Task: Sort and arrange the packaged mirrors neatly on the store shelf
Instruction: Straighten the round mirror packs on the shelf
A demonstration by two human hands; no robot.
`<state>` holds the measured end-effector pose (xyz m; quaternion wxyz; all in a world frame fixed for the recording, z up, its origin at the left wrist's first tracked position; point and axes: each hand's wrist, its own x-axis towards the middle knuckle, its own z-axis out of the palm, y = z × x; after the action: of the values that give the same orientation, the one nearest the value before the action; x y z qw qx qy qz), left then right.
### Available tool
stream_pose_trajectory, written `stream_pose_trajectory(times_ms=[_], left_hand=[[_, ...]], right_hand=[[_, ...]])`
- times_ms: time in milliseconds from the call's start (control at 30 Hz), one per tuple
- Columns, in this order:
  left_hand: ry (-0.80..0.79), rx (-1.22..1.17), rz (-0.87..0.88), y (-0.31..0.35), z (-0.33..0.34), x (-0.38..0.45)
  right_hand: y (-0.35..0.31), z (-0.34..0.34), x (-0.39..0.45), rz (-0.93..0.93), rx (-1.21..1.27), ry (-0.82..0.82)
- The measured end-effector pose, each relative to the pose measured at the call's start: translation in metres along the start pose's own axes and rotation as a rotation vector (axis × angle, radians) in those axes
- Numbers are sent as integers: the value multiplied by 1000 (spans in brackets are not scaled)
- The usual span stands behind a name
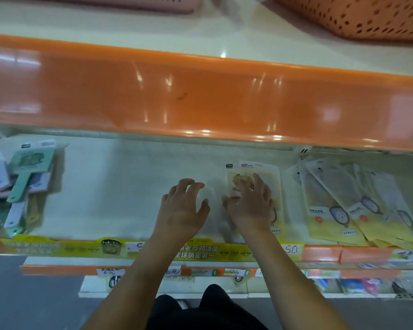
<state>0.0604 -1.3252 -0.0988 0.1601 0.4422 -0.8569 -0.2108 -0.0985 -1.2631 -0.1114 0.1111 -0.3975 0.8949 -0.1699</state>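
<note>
A yellow packaged mirror lies flat on the white shelf, right of centre. My right hand rests on top of it, fingers spread and slightly bent, thumb at the pack's left edge. Just left of it my left hand hovers over bare shelf with fingers loosely curled, holding nothing. A fanned pile of yellow packaged mirrors lies at the right. At the far left sits a heap of green and white packaged hand mirrors.
An orange shelf edge overhangs the working shelf from above. An orange perforated basket stands on the upper shelf at the right. Yellow price labels run along the shelf front, with lower shelves beneath.
</note>
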Motion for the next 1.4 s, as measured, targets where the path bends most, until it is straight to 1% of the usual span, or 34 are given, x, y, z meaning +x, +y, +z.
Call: stream_pose_trajectory(times_ms=[167,267,500,633,700,800,867,1033,1267,1400], left_hand=[[6,8,-53,2,-2,-6],[17,20,-79,7,-1,-11],[107,60,-109,24,7,-17],[149,76,-112,41,16,-18],[156,75,-123,49,20,-18],[139,68,-151,60,26,-19],[129,71,-174,67,28,-22],[158,89,-251,72,26,-33],[232,131,-395,64,24,-68],[295,169,-511,53,18,-89]], right_hand=[[-1,2,9,-6,-52,1],[3,5,9,-25,-40,2],[17,-4,15,-129,-73,11],[26,-13,19,-185,43,-47],[29,-18,18,-223,102,-35],[35,-23,16,-293,96,-8],[39,-26,15,-329,101,-19],[36,-29,10,-414,151,-61],[16,-16,-8,-584,194,-54],[3,-3,-25,-681,269,-12]])
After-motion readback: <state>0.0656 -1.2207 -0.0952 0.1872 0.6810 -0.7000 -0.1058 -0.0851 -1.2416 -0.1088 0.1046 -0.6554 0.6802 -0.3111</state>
